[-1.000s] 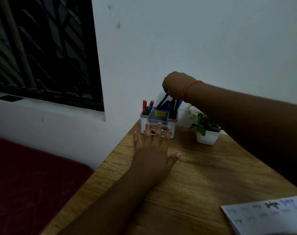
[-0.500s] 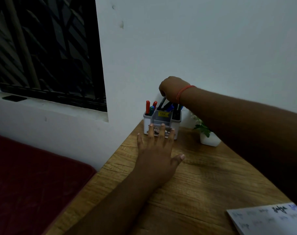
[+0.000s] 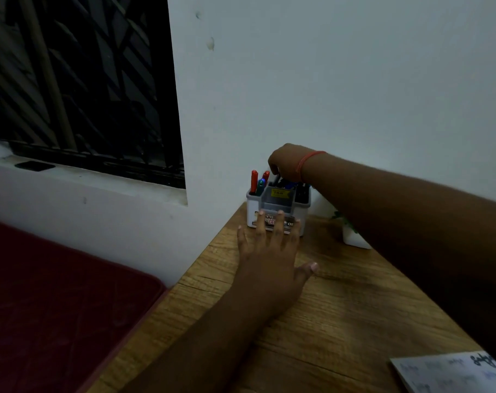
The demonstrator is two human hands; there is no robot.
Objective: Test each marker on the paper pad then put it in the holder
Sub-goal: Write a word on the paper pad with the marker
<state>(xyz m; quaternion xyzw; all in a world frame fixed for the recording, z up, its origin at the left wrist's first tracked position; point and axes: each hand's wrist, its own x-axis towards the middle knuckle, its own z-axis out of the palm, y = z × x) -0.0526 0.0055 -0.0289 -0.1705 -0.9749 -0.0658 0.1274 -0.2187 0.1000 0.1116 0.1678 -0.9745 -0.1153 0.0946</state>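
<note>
right hand [image 3: 285, 163] curled over dark markers [image 3: 281, 182] (grasp unclear); flat left hand [image 3: 272, 251] braces white plastic holder [image 3: 278, 207], which might tip.

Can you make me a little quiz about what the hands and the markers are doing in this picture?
1. True or false: the left hand lies flat on the table with its fingertips against the holder.
2. What colour are the two tallest markers in the holder's left pocket?
3. Where is the right hand? A) on the pad B) over the holder, fingers curled down among the markers C) on the plant pot

Key
1. True.
2. Red.
3. B. Whether it grips a marker is hidden.
</note>
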